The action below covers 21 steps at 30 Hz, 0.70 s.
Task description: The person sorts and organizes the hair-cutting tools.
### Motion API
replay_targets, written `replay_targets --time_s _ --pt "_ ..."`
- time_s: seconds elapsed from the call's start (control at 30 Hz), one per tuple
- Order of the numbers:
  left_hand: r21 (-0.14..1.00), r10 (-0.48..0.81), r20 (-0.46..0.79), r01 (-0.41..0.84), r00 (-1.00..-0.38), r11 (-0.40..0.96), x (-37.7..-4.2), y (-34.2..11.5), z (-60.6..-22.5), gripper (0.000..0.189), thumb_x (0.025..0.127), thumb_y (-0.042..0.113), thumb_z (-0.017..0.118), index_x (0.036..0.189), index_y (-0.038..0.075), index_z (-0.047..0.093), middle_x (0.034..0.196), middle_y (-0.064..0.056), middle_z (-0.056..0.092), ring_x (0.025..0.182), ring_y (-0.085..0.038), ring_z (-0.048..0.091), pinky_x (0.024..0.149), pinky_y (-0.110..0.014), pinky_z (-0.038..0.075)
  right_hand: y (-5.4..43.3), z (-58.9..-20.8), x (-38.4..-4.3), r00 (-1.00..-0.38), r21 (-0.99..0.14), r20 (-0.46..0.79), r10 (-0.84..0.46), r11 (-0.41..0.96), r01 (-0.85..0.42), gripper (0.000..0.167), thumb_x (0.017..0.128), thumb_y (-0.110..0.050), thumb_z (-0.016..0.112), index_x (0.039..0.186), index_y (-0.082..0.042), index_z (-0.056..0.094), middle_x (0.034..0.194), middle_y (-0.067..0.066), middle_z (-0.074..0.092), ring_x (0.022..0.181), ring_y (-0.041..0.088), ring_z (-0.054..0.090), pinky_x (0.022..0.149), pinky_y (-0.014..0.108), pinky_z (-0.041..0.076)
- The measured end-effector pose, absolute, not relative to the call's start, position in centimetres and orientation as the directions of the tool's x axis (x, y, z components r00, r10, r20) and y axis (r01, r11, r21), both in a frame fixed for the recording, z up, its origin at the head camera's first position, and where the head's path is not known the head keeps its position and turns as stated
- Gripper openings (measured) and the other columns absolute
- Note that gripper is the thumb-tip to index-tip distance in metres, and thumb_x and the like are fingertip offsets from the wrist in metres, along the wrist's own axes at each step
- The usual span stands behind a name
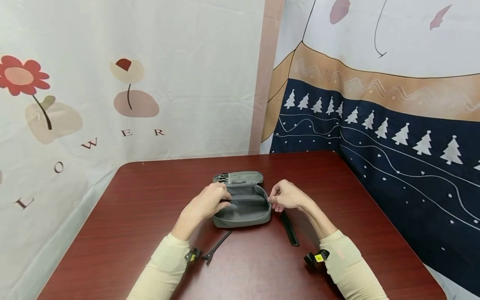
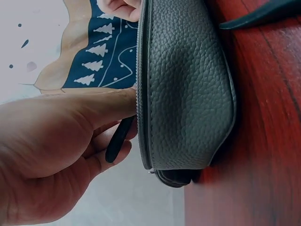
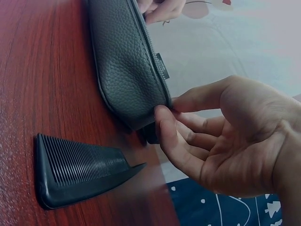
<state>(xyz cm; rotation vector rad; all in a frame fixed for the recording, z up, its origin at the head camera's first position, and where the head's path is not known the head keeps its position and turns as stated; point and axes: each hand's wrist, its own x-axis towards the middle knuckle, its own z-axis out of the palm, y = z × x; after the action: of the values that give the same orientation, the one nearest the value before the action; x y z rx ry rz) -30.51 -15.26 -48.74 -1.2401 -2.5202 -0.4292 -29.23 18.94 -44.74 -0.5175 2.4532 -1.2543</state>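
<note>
Nearest, cream sleeves (image 1: 161, 266). Beyond, on glossy red-brown table (image 1: 255, 262), open, pebbled grey case (image 1: 243, 214), zipped corner (image 3: 159, 89) pinched in right hand (image 1: 286, 196), left end half-hidden by left hand (image 1: 210, 202), its hold unclear. Fine-toothed black comb (image 1: 290, 230), dark tool (image 1: 217, 248) near.

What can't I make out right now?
Inside of the grey zip case: right wrist view, hidden by its wall.
Small shiny items by the lid: head view, too small.
Slim dark tool: left wrist view, cut off by right edge.
Left hand: left wrist view, thumb tip behind case rim.
</note>
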Motion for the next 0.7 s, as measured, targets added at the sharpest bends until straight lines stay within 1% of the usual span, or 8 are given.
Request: replay_targets --time_s 0.1,0.2,0.3,0.43,0.47,0.53,0.63,0.7 --pt "0.137 0.714 0.39 0.804 -0.581 0.579 -31.1 -15.5 -49.6 0.016 0.102 0.027 0.086 0.109 0.013 0.09 0.103 0.001 0.081 0.103 -0.018 0.074 0.091 -0.037 0.064 18.9 -44.7 -29.2 -0.874 -0.822 -0.126 -0.469 0.543 -0.172 0.017 0.104 -0.006 0.07 0.091 0.002 0.078 0.078 0.019 0.078 0.062 0.019 0.074 0.066 0.045 0.07" --pt "0.175 0.689 0.314 0.753 -0.654 0.635 -28.9 -14.6 -46.9 0.011 0.1 0.018 0.088 0.107 0.01 0.09 0.1 -0.002 0.082 0.1 -0.022 0.076 0.089 -0.038 0.065 18.9 -44.8 -29.3 -0.869 -0.824 -0.123 -0.478 0.538 -0.179 0.017 0.104 -0.005 0.07 0.092 0.002 0.078 0.08 0.021 0.078 0.063 0.021 0.075 0.066 0.046 0.07" --pt "0.199 0.668 0.298 0.729 -0.682 0.655 -28.2 -14.2 -46.4 0.011 0.099 0.02 0.089 0.105 0.011 0.089 0.097 -0.001 0.08 0.094 -0.017 0.075 0.085 -0.035 0.064 19.0 -44.9 -29.4 -0.866 -0.822 -0.12 -0.485 0.538 -0.187 0.017 0.105 -0.005 0.069 0.092 0.003 0.078 0.081 0.023 0.078 0.064 0.022 0.076 0.067 0.047 0.07" --pt "0.195 0.678 0.347 0.757 -0.648 0.623 -32.2 -15.7 -52.0 0.015 0.098 0.031 0.09 0.106 0.018 0.09 0.098 0.005 0.079 0.094 -0.011 0.073 0.083 -0.031 0.063 19.1 -44.9 -29.5 -0.866 -0.815 -0.116 -0.486 0.545 -0.196 0.017 0.105 -0.005 0.069 0.093 0.003 0.079 0.081 0.022 0.078 0.064 0.023 0.076 0.067 0.047 0.07" --pt "0.171 0.678 0.335 0.75 -0.654 0.639 -32.2 -15.6 -52.2 0.013 0.096 0.027 0.092 0.106 0.018 0.09 0.099 0.004 0.08 0.094 -0.012 0.074 0.083 -0.031 0.063 19.1 -44.9 -29.4 -0.867 -0.814 -0.116 -0.485 0.547 -0.197 0.017 0.105 -0.005 0.069 0.093 0.003 0.079 0.081 0.022 0.078 0.064 0.023 0.076 0.067 0.047 0.07" --pt "0.155 0.681 0.33 0.749 -0.654 0.644 -34.6 -16.2 -55.3 0.012 0.094 0.031 0.095 0.103 0.025 0.089 0.095 0.01 0.08 0.092 -0.008 0.073 0.08 -0.03 0.063 19.1 -45.0 -29.5 -0.868 -0.812 -0.113 -0.484 0.548 -0.2 0.017 0.104 -0.005 0.069 0.092 0.002 0.079 0.081 0.022 0.078 0.064 0.023 0.076 0.066 0.046 0.07" --pt "0.164 0.673 0.289 0.728 -0.68 0.666 -35.1 -16.0 -55.9 0.013 0.09 0.029 0.097 0.089 0.029 0.085 0.083 0.015 0.075 0.081 -0.003 0.067 0.07 -0.028 0.058 19.1 -45.0 -29.5 -0.869 -0.808 -0.109 -0.482 0.552 -0.205 0.017 0.104 -0.004 0.069 0.092 0.002 0.079 0.079 0.02 0.078 0.063 0.021 0.075 0.066 0.046 0.07" --pt "0.158 0.67 0.282 0.722 -0.686 0.673 -33.7 -15.5 -54.6 0.014 0.09 0.025 0.097 0.086 0.026 0.083 0.08 0.013 0.075 0.078 -0.006 0.066 0.069 -0.031 0.058 19.1 -45.0 -29.5 -0.868 -0.806 -0.105 -0.486 0.553 -0.212 0.017 0.104 -0.004 0.069 0.091 0.002 0.079 0.077 0.018 0.078 0.061 0.019 0.074 0.066 0.046 0.07"
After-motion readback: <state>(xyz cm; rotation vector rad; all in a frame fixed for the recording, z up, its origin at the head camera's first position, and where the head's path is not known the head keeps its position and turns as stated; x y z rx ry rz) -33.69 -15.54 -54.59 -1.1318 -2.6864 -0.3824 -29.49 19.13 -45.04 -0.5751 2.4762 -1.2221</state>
